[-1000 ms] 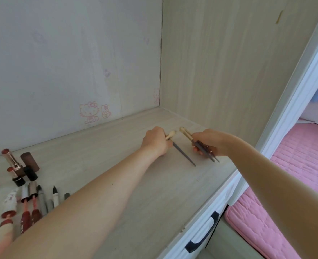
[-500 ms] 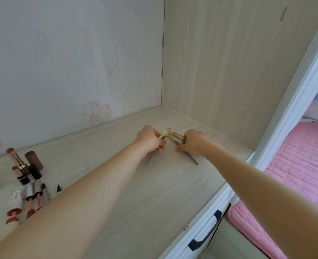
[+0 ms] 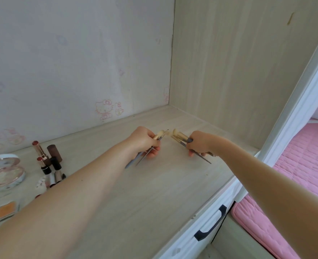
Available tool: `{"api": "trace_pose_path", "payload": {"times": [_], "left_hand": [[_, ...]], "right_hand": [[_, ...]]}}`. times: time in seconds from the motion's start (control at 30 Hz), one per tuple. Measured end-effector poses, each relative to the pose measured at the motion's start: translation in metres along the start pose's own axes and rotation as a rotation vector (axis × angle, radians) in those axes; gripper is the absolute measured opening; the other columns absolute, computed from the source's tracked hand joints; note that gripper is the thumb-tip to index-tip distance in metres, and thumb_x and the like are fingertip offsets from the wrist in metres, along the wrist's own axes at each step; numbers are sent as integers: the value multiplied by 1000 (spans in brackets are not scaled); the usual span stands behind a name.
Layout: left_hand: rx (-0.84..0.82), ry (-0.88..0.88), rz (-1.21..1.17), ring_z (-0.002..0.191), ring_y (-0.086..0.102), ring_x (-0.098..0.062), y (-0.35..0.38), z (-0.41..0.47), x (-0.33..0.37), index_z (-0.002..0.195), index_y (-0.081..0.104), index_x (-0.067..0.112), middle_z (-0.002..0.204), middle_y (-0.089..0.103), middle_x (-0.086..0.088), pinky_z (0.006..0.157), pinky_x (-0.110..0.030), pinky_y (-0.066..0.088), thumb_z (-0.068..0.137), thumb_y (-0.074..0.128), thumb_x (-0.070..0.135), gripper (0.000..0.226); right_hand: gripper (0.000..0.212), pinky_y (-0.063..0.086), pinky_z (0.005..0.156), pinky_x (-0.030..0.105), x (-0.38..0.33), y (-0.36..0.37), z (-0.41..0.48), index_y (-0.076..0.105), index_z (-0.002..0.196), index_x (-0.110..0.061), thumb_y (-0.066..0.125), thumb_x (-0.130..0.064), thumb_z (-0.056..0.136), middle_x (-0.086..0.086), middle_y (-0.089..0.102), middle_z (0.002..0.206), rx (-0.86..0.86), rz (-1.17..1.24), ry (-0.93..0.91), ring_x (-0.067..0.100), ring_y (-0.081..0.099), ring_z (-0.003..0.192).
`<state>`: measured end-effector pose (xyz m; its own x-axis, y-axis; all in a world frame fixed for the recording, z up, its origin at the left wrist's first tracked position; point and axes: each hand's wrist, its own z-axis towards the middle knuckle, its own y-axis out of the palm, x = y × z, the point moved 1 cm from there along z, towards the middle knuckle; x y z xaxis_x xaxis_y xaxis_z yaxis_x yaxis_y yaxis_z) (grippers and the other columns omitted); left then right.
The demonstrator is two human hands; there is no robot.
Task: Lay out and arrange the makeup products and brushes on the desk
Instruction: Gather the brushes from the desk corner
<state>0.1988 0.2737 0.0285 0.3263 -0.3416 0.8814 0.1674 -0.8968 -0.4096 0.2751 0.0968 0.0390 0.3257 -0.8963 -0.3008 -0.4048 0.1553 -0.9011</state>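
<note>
hands [image 3: 145, 142] farther apart, brushes [image 3: 180, 137] in both

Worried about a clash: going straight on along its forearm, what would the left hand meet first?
Likely the brushes in the right hand, whose bristle heads face the left hand across a small gap; depth is unclear.

both arms bare, stretched forward. left forearm [image 3: 70, 193] enters from lower left and runs diagonally up to centre. right forearm [image 3: 266, 176] enters from the lower right edge and angles in toward it. left grip [image 3: 145, 142]: back of hand up, fingers curled under round thin brushes [image 3: 159, 136], heads pointing right. right grip [image 3: 199, 144]: knuckles up, fingers wrapped round a brush bunch [image 3: 180, 137], heads pointing left. the two grips sit level, near each other, not touching. wrists roughly straight.
</note>
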Motion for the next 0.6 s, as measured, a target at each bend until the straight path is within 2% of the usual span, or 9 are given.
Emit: {"api": "trace_pose_path", "payload": {"times": [0.07, 0.13, 0.27, 0.5, 0.53, 0.6], "left_hand": [[21, 9, 3, 58, 61, -21, -10, -12, -2, 94, 65, -3, 77, 67, -16, 50, -25, 52, 87, 62, -1, 8], [45, 16, -1, 60, 62, -20, -21, -25, -6, 95, 66, -1, 79, 68, -16, 53, -25, 54, 87, 62, 0, 8], [97, 38, 17, 62, 63, -17, -44, -56, -17, 94, 67, 5, 83, 71, -12, 62, -27, 56, 89, 61, 5, 8], [162, 57, -7, 61, 65, -14, -82, -116, -39, 91, 69, 11, 81, 73, -7, 71, -31, 57, 89, 64, 13, 5], [178, 61, -9, 60, 65, -14, -88, -126, -41, 90, 69, 12, 81, 74, -6, 70, -31, 57, 89, 65, 14, 5], [214, 72, 5, 59, 64, -12, -101, -147, -47, 90, 68, 12, 80, 74, -5, 57, -23, 56, 89, 65, 15, 5]], "right_hand": [[21, 38, 50, 23, 1, 4, -8, 61, 91, 1, 50, -16, 95, 8, 53, 68, -34, 172, -20, 17, 44, 52], [21, 39, 49, 23, -1, 10, -16, 64, 98, 1, 49, -14, 96, 6, 56, 69, -78, 368, -39, 14, 46, 54], [19, 44, 56, 24, -16, 18, -38, 63, 103, -5, 47, -14, 98, 4, 65, 78, -167, 543, -96, 13, 59, 64], [21, 51, 58, 24, -64, 39, -83, 60, 112, -4, 47, -13, 99, 6, 68, 83, -300, 881, -188, 13, 64, 67], [21, 52, 59, 24, -72, 42, -89, 61, 112, -5, 47, -14, 99, 6, 69, 83, -304, 882, -204, 13, 64, 68], [20, 52, 61, 24, -87, 49, -102, 62, 111, -7, 48, -15, 99, 5, 72, 85, -306, 874, -233, 13, 65, 70]]}}
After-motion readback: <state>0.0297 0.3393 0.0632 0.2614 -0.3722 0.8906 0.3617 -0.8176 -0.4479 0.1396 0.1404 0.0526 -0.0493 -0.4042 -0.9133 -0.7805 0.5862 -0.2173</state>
